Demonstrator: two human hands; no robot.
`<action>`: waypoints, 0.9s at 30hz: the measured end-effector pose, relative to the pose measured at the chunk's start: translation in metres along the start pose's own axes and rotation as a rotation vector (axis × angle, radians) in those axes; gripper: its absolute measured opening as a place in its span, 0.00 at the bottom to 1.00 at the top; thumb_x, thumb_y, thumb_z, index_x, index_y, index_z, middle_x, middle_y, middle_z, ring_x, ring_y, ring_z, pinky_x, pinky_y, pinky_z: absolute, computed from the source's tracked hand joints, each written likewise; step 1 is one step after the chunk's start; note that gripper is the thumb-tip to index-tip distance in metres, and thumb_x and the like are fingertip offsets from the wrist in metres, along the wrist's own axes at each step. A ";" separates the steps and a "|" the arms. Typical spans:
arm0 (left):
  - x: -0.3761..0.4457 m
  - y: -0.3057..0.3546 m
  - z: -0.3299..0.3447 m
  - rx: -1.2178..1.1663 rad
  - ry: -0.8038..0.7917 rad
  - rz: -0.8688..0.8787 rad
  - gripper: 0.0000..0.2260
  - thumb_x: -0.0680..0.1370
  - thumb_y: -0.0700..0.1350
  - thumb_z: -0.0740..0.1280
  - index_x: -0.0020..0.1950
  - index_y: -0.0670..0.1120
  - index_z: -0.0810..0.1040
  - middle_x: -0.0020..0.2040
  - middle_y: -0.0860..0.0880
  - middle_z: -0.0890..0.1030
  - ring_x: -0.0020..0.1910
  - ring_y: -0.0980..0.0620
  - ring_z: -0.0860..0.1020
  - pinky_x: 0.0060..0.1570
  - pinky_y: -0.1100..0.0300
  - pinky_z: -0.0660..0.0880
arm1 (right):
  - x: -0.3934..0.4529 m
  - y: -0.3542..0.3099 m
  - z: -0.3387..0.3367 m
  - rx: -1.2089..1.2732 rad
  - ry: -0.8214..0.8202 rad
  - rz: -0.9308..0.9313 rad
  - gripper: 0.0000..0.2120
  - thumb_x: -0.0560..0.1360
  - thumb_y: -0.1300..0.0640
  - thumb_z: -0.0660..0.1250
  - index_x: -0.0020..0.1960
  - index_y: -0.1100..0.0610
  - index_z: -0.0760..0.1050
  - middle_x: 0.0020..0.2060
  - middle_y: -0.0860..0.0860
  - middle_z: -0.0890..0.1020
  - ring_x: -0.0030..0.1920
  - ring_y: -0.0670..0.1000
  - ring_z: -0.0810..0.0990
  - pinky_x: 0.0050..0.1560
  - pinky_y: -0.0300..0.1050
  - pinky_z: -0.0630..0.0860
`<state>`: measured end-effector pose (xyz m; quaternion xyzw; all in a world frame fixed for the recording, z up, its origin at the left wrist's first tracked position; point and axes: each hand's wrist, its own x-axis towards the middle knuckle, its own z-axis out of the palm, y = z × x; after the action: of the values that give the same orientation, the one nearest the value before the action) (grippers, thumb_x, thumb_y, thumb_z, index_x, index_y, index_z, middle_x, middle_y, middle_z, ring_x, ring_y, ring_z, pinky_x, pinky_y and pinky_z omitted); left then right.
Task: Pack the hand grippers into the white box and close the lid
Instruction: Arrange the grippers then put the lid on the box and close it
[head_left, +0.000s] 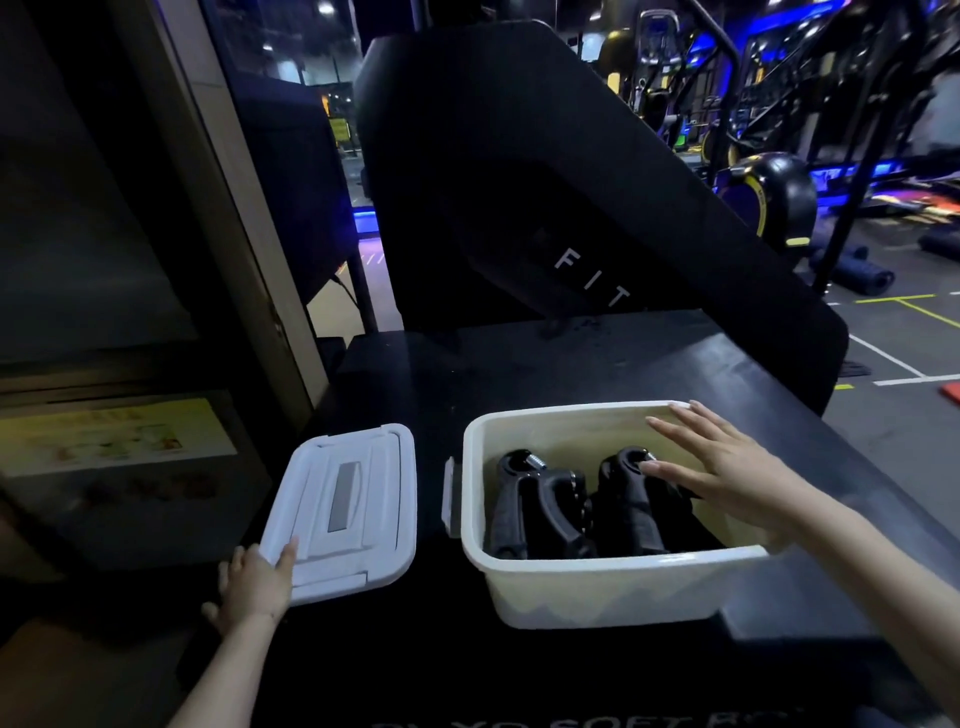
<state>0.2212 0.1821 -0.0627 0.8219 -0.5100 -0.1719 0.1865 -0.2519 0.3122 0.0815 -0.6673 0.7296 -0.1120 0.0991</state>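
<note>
The white box (597, 587) stands open on a black surface. Two black hand grippers lie side by side inside it, one on the left (535, 506) and one on the right (631, 501). My right hand (727, 473) hovers flat over the box's right half, fingers spread, its thumb tip near the right gripper's spring. The white lid (345, 504) lies flat to the left of the box. My left hand (257, 582) grips the lid's near left corner, thumb on top.
The black padded surface (545, 364) belongs to gym equipment, with a slanted black panel (519, 182) behind it. A wall with a yellow poster (114, 434) is at the left. Gym machines and a marked floor (893, 332) lie at the right.
</note>
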 end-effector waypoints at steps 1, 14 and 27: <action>0.000 0.001 0.000 -0.004 0.014 0.001 0.28 0.78 0.58 0.58 0.68 0.37 0.68 0.73 0.40 0.64 0.73 0.41 0.59 0.67 0.35 0.55 | 0.000 0.000 0.000 -0.003 -0.001 0.000 0.38 0.67 0.29 0.50 0.74 0.41 0.54 0.77 0.45 0.51 0.76 0.44 0.42 0.73 0.46 0.49; 0.002 0.047 -0.011 0.191 -0.143 -0.111 0.52 0.53 0.78 0.66 0.61 0.37 0.73 0.61 0.39 0.73 0.60 0.38 0.71 0.46 0.51 0.71 | -0.002 0.000 -0.002 -0.049 0.008 -0.006 0.58 0.50 0.16 0.34 0.74 0.41 0.53 0.76 0.44 0.50 0.75 0.43 0.42 0.73 0.45 0.49; -0.014 0.064 -0.019 0.278 -0.181 -0.103 0.42 0.60 0.76 0.63 0.58 0.44 0.77 0.57 0.45 0.78 0.57 0.43 0.74 0.44 0.56 0.72 | -0.001 0.001 0.000 -0.044 0.042 -0.017 0.60 0.48 0.15 0.34 0.73 0.42 0.57 0.76 0.45 0.53 0.75 0.43 0.43 0.73 0.46 0.50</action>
<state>0.1748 0.1711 -0.0136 0.8461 -0.5006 -0.1825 0.0153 -0.2526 0.3130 0.0817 -0.6730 0.7281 -0.1109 0.0682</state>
